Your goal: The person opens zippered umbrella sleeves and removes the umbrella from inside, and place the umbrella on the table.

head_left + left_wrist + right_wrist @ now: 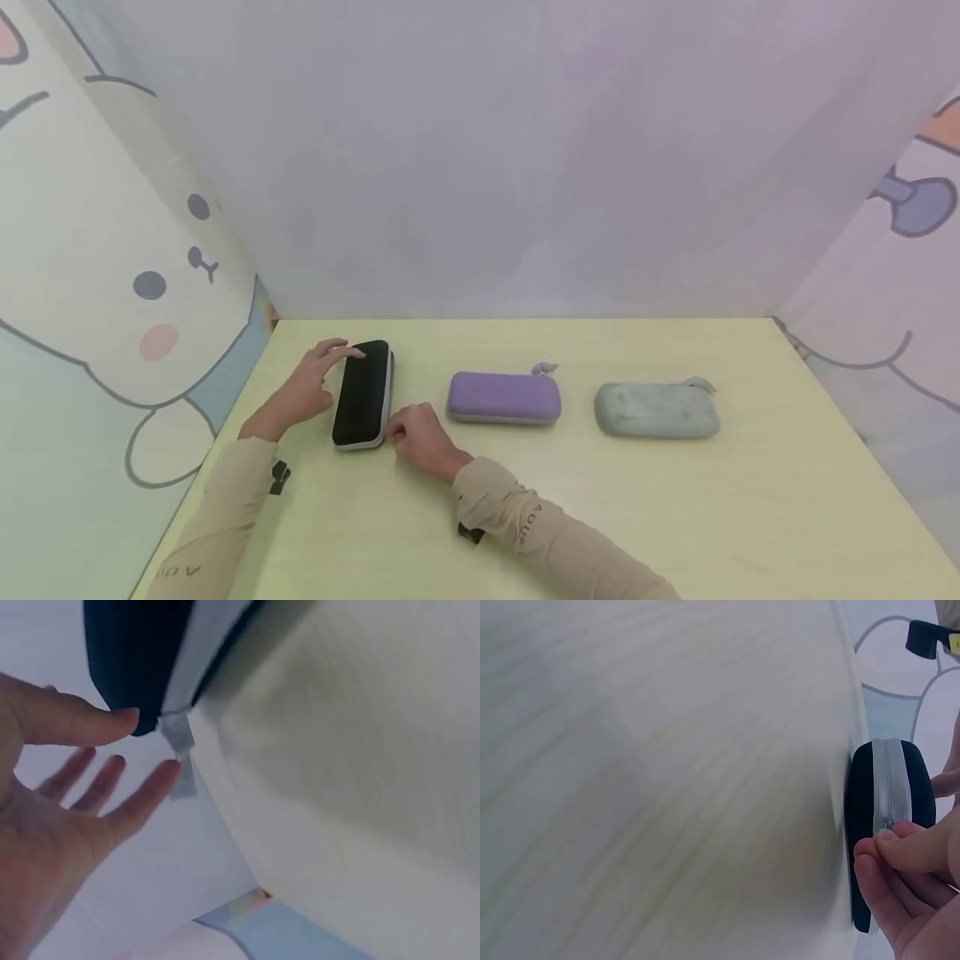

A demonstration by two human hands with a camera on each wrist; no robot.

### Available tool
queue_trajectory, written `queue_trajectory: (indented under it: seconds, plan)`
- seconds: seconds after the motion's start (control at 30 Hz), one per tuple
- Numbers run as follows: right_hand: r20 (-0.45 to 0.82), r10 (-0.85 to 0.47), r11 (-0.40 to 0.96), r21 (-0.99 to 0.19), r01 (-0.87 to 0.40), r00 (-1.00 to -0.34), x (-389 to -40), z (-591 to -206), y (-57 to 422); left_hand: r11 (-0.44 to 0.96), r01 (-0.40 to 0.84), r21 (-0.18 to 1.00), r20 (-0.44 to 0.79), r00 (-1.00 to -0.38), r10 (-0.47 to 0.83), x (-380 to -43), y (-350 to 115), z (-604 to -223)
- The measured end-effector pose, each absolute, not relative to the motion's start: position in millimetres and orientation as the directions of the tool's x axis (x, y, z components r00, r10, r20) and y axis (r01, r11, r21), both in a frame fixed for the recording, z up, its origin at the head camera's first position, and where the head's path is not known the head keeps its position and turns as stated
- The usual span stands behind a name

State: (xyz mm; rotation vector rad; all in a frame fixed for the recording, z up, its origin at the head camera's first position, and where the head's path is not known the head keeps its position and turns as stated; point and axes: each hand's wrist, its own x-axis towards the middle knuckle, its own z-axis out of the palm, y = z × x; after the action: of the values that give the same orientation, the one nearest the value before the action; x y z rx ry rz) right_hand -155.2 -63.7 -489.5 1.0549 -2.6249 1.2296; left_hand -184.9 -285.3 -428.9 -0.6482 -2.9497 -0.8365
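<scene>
A black zip case [363, 398] with a light grey zipper band lies lengthwise on the left part of the table. Over its far end, my left hand [306, 388] reaches with fingers extended, one fingertip on the black top. In the left wrist view a grey fabric tab [180, 739] sticks out from the case end, between thumb and fingers. My right hand [424, 439] is at the near right side of the case. Its thumb and forefinger pinch the zipper pull [889, 824], mostly hidden by the fingertips, beside the grey zipper [891, 776].
A purple case [504, 397] with a fabric tab lies right of the black one. Farther right is a grey-green case [657, 411], also tabbed. The pale yellow table [600, 517] meets a plain back wall [525, 167] and cartoon-printed side walls.
</scene>
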Motion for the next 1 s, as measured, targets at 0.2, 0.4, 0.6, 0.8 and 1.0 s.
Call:
queue_trajectory:
  seconds: [0.2, 0.4, 0.6, 0.8, 1.0]
  plan:
    - [0.304, -0.572, 0.445, -0.665, -0.6, -0.762, -154.0, -487.0, -62.4, 0.799, 0.414, 0.436, 0.007, -0.889, 0.457, -196.9, -279.3, -424.5]
    - [0.299, -0.573, 0.453, -0.661, -0.598, -0.763, -155.2, -484.7, -60.6, 0.803, 0.434, 0.408, -0.033, -0.872, 0.488, -202.1, -269.5, -421.0]
    - [0.307, -0.569, 0.456, -0.654, -0.604, -0.763, -157.0, -485.7, -58.9, 0.794, 0.463, 0.394, -0.025, -0.858, 0.513, -208.3, -263.9, -432.6]
    - [0.29, -0.573, 0.454, -0.667, -0.592, -0.766, -157.6, -487.4, -60.1, 0.789, 0.464, 0.403, -0.034, -0.854, 0.52, -208.5, -263.2, -435.6]
    - [0.303, -0.577, 0.449, -0.659, -0.604, -0.759, -157.2, -486.5, -60.1, 0.791, 0.454, 0.411, -0.052, -0.854, 0.517, -210.3, -265.4, -433.0]
